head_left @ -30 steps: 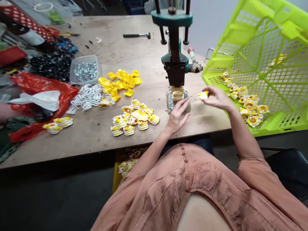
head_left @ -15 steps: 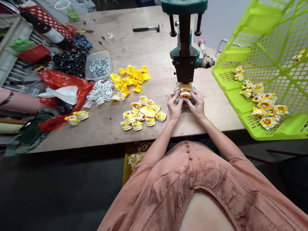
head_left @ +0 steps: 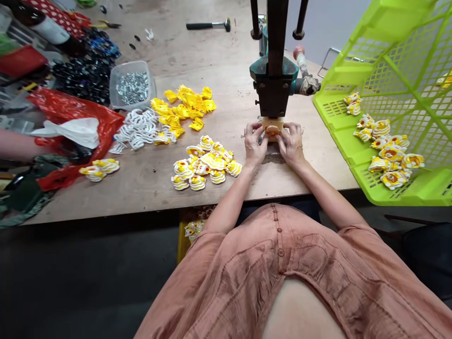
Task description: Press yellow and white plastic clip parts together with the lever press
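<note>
Between my two hands is a small yellow-and-white striped plastic piece (head_left: 272,130), right under the head of a dark green hand press (head_left: 271,96). My left hand (head_left: 255,143) grips its left side, fingers curled. On the other side my right hand (head_left: 291,142) pinches the same piece. A pale block (head_left: 273,121) at the bottom of the press meets or nearly meets the piece; the exact contact is hidden. Left of my forearm lies a pile of similar striped pieces (head_left: 208,162). Loose yellow parts (head_left: 187,108) and white wavy parts (head_left: 136,129) are heaped beyond it.
A tilted lime-green basket (head_left: 353,162) at the right holds several striped pieces. A clear tub (head_left: 151,87) contains small metal parts. A hammer (head_left: 208,25) lies at the back. Red plastic bag (head_left: 106,129) and black parts (head_left: 81,75) crowd the left. The press lever (head_left: 302,63) sticks out rightward.
The piece has gone slightly farther in under the press head, both hands still on it. The view has shifted, so the table's left side sits farther left.
</note>
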`<state>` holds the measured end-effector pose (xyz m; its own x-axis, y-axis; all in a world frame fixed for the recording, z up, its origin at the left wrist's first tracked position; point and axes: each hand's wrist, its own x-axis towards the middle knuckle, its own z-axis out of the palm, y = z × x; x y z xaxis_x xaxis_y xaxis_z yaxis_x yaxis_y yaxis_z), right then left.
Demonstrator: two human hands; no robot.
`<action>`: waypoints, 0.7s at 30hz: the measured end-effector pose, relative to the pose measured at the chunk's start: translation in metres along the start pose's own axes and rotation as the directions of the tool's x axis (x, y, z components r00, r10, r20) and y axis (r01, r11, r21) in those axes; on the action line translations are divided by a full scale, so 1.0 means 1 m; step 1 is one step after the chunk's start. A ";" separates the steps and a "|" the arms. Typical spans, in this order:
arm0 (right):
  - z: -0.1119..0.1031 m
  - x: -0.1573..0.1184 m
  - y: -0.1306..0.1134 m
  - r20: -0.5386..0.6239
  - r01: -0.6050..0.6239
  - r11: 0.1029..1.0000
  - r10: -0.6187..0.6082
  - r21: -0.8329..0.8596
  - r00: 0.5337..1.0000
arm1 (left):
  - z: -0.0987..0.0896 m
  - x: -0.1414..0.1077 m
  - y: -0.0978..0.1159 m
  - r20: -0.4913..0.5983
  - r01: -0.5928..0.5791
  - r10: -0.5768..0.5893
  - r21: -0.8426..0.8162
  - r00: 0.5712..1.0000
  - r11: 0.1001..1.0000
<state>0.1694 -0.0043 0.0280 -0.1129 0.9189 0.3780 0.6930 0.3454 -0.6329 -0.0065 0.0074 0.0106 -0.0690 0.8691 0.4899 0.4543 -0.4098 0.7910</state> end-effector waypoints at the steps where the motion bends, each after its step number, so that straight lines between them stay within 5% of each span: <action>1: -0.001 0.000 0.001 0.007 0.017 1.000 -0.016 -0.012 1.000 | -0.001 0.002 0.000 0.018 -0.009 0.008 0.013 1.000 1.000; 6: -0.004 -0.001 0.006 0.006 0.045 0.999 -0.045 -0.009 0.999 | -0.004 0.004 -0.002 0.060 0.003 -0.004 0.004 0.998 1.000; 9: -0.015 0.013 0.017 -0.023 -0.074 0.980 0.080 0.187 0.997 | -0.006 -0.010 0.001 0.115 0.048 -0.049 0.009 0.992 0.999; 12: -0.043 0.061 0.025 0.074 -0.320 0.826 0.324 0.465 0.943 | -0.007 -0.030 0.005 0.219 0.111 -0.123 0.069 0.968 0.991; 17: -0.122 0.172 -0.019 0.385 -0.557 0.543 0.405 0.628 0.829 | -0.003 -0.047 0.006 0.250 0.167 -0.195 0.130 0.948 0.977; 19: -0.155 0.187 -0.053 0.291 -0.468 0.507 0.392 0.724 0.873 | 0.000 -0.048 0.005 0.225 0.191 -0.219 0.136 0.949 0.972; 21: -0.176 0.173 -0.081 0.073 -0.208 0.613 0.238 0.762 0.969 | 0.002 -0.048 0.005 0.215 0.208 -0.235 0.144 0.948 0.967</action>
<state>0.2195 0.0933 0.2635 0.0032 0.9861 0.1662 -0.0943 0.1658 -0.9816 0.0003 -0.0358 -0.0098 0.0189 0.9798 0.1991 0.5535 -0.1761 0.8140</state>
